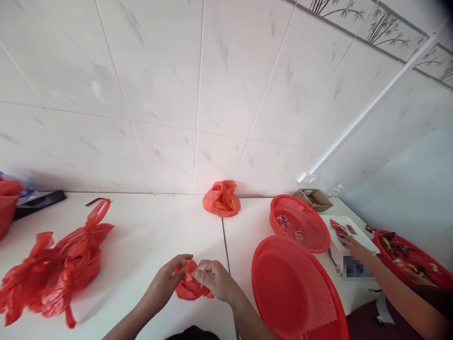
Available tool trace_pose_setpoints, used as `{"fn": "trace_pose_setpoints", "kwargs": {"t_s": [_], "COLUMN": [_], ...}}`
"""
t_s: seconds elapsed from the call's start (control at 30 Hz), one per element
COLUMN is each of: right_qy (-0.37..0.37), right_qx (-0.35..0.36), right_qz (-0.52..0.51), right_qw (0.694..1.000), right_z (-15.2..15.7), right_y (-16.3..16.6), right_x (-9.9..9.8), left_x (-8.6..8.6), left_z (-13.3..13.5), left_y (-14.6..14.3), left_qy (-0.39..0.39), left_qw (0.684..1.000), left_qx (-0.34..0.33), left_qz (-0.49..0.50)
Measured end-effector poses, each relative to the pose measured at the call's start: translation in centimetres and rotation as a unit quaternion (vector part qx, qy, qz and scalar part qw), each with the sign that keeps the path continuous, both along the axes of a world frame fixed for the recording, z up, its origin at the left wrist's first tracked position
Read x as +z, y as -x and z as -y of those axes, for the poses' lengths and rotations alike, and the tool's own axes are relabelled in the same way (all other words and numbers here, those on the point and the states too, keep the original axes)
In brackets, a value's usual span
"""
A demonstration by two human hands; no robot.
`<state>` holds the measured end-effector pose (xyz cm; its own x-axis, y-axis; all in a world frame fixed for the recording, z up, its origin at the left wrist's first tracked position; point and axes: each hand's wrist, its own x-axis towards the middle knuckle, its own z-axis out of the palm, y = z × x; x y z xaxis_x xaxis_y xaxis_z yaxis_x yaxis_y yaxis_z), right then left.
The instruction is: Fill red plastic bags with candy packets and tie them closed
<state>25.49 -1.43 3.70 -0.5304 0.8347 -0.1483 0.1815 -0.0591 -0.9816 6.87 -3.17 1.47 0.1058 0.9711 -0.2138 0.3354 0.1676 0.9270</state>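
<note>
Between my two hands, low in the middle of the head view, a small red plastic bag (191, 287) rests on the white table. My left hand (170, 275) curls its fingers round the bag's upper left side. From the right, my right hand (214, 278) pinches the top of the same bag, thumb against fingers. What the bag contains is hidden. Farther back, against the wall, sits another red plastic bag (222, 199) with its mouth gathered. Several knotted red bags (67, 262) lie in a heap to the left of my hands.
Right of me stand two red plastic baskets, the near one (283, 283) overlapping the far one (300, 219), which has small packets inside. Beyond are a cardboard box (314, 199), a white tray (361, 231), and a co-worker's hand (356, 248) over it. A dark phone-like object (42, 203) lies left.
</note>
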Motion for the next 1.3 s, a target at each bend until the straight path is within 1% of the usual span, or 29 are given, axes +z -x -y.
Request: {"fn": "trace_pose_setpoints", "kwargs": {"t_s": [0.07,0.13,0.17,0.23,0.27,0.3,0.33,0.37,0.43,0.47,0.57,0.63,0.67,0.73,0.8,0.87,0.93,1.0,1.1,1.17,1.23,1.3], "right_qy": [-0.003,-0.016,-0.031,-0.07,-0.085,-0.087,-0.075,-0.051,0.008,0.037,0.102,0.132,0.136,0.117,0.064,0.01,-0.01,-0.005,0.01,0.027,0.053,0.082], "right_qx": [-0.036,-0.085,-0.11,-0.15,-0.161,-0.165,-0.164,-0.161,-0.144,-0.134,-0.115,-0.139,-0.16,-0.21,-0.256,-0.298,-0.329,-0.326,-0.26,-0.219,-0.2,-0.185], "right_qz": [0.014,0.061,0.106,0.207,0.24,0.252,0.24,0.206,0.108,0.055,-0.071,-0.107,-0.104,-0.056,0.025,0.095,0.133,0.139,0.11,0.094,0.096,0.089], "right_qw": [0.999,0.994,0.988,0.964,0.954,0.95,0.954,0.964,0.984,0.989,0.986,0.976,0.972,0.969,0.964,0.95,0.935,0.935,0.959,0.971,0.974,0.975], "right_z": [0.1,0.0,-0.1,-0.4,-0.5,-0.5,-0.5,-0.5,-0.4,-0.4,-0.5,-0.8,-1.0,-1.3,-1.5,-1.4,-1.1,-0.8,-0.3,0.1,0.4,0.6], "right_y": [0.1,0.3,0.4,0.6,0.6,0.7,0.8,0.8,0.8,0.7,0.3,-0.2,-0.4,-1.0,-1.6,-2.4,-3.2,-3.8,-4.4,-4.5,-4.3,-3.5], "right_x": [-0.4,-1.2,-1.6,-2.6,-3.0,-3.4,-3.6,-3.8,-3.8,-3.7,-3.6,-4.0,-4.4,-5.4,-6.4,-7.3,-8.1,-9.0,-10.5,-11.3,-12.0,-12.5], "left_x": [0.5,1.2,1.4,1.7,1.7,1.6,1.5,1.3,0.9,0.6,0.0,-0.3,-0.5,-0.7,-0.9,-1.2,-1.6,-2.1,-2.9,-3.7,-4.9,-6.5], "left_z": [0.1,0.1,0.1,0.2,0.2,0.3,0.4,0.4,0.6,0.6,0.8,0.9,1.0,1.3,1.7,2.2,2.7,3.1,3.4,3.4,3.1,2.5], "left_y": [-0.3,-0.7,-0.9,-1.3,-1.4,-1.5,-1.6,-1.5,-1.4,-1.3,-0.9,-0.5,-0.2,0.6,1.8,3.0,4.2,5.0,5.7,5.8,5.6,4.9], "left_qy": [0.021,0.025,0.024,0.022,0.022,0.022,0.022,0.021,0.01,-0.003,-0.061,-0.08,-0.08,-0.075,-0.079,-0.081,-0.066,-0.027,0.05,0.075,0.086,0.098], "left_qw": [1.0,0.999,0.998,0.998,0.998,0.997,0.996,0.995,0.993,0.993,0.993,0.992,0.992,0.992,0.989,0.986,0.985,0.987,0.99,0.994,0.995,0.993], "left_qx": [-0.015,-0.01,-0.006,-0.011,-0.016,-0.02,-0.022,-0.024,-0.022,-0.022,-0.017,-0.011,-0.007,-0.006,-0.009,-0.007,0.0,0.008,0.01,-0.009,-0.037,-0.06], "left_qz": [-0.016,-0.046,-0.057,-0.063,-0.065,-0.071,-0.079,-0.09,-0.112,-0.116,-0.104,-0.094,-0.095,-0.104,-0.121,-0.143,-0.158,-0.157,-0.129,-0.077,-0.03,-0.026]}}
